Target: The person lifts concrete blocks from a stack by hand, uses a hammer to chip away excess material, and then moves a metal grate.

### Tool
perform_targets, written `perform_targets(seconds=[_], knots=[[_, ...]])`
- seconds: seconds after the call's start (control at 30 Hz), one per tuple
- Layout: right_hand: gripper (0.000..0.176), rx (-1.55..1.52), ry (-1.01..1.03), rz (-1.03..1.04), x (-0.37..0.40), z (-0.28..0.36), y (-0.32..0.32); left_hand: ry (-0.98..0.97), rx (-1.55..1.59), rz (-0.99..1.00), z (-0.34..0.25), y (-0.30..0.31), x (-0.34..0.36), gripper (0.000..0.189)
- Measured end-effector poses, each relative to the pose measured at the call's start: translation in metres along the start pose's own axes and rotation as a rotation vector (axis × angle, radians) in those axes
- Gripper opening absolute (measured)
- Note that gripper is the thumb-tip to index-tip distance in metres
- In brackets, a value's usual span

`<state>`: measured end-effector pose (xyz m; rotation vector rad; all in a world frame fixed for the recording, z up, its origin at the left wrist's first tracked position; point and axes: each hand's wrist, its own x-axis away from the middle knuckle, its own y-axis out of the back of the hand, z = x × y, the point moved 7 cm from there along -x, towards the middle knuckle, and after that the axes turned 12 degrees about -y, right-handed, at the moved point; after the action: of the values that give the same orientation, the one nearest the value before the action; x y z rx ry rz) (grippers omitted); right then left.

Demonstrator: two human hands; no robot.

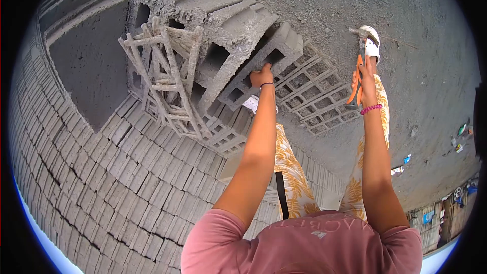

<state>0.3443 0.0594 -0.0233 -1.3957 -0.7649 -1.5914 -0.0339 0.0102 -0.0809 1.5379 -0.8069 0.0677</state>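
Note:
My left hand (261, 77) is closed on the face of a grey hollow concrete block (289, 50), gripping the web between two of its openings. The block leans at the end of a row of similar blocks (238, 30). Off to the right, my right hand (366, 78) is wrapped round a hammer (362, 53), its metal head pointing away from me. Beside the hammer's handle in the same hand is a second orange-handled piece (353, 91) with a grey end; what kind of tool it is I cannot tell.
A cement-crusted wooden frame (170, 78) leans against the blocks at left. Hollow blocks lie in a bank (312, 91) just right of my left hand. Stacked blocks (116, 187) fill the lower left. Gravel ground (426, 71) spreads right, my white clog (372, 43) on it, with scattered litter (459, 144).

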Motion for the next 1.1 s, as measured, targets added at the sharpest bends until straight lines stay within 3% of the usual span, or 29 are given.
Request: perform_targets(seconds=[0.07, 0.13, 0.33, 0.5, 0.57, 0.6, 0.67, 0.77, 0.9, 1.0, 1.07, 1.1], knots=[[0.055, 0.053, -0.029, 0.004, 0.013, -0.012, -0.002, 0.060, -0.033, -0.084, -0.013, 0.009, 0.012, 0.051], [0.054, 0.136, -0.021, 0.024, 0.023, -0.018, -0.010, 0.112, 0.002, -0.019, -0.009, 0.009, 0.013, 0.051], [0.053, 0.708, 0.145, 0.030, 0.005, -0.005, -0.019, 0.102, 0.036, -0.007, -0.014, 0.012, 0.015, 0.045], [0.061, 1.428, 0.441, -0.004, -0.077, 0.014, -0.028, -0.018, -0.022, -0.035, -0.016, 0.011, 0.016, 0.045], [0.063, 1.836, 0.379, -0.113, -0.088, 0.026, -0.048, -0.018, -0.067, -0.099, -0.016, 0.011, 0.019, 0.043], [0.066, 1.935, 0.254, -0.116, -0.089, 0.029, -0.058, 0.001, -0.074, -0.077, -0.016, 0.012, 0.019, 0.041], [0.066, 2.148, 0.277, -0.132, -0.088, 0.034, -0.076, -0.001, -0.015, -0.022, -0.014, 0.012, 0.017, 0.038], [0.066, 1.997, 0.330, -0.129, -0.083, 0.032, -0.078, -0.020, 0.040, 0.057, -0.011, 0.015, 0.016, 0.044], [0.067, 1.252, 0.163, 0.019, -0.055, 0.015, -0.071, -0.113, 0.129, 0.130, 0.026, 0.040, 0.021, 0.043], [0.067, 1.130, 0.094, 0.050, -0.036, 0.004, -0.059, -0.222, 0.377, 0.147, 0.063, 0.077, 0.038, 0.037], [0.068, 1.121, 0.064, 0.041, -0.037, -0.007, -0.045, -0.222, 0.772, 0.289, 0.102, 0.070, 0.041, 0.032], [0.068, 1.112, 0.056, 0.031, -0.036, -0.011, -0.039, -0.209, 0.815, 0.347, 0.101, 0.083, 0.048, 0.031]])
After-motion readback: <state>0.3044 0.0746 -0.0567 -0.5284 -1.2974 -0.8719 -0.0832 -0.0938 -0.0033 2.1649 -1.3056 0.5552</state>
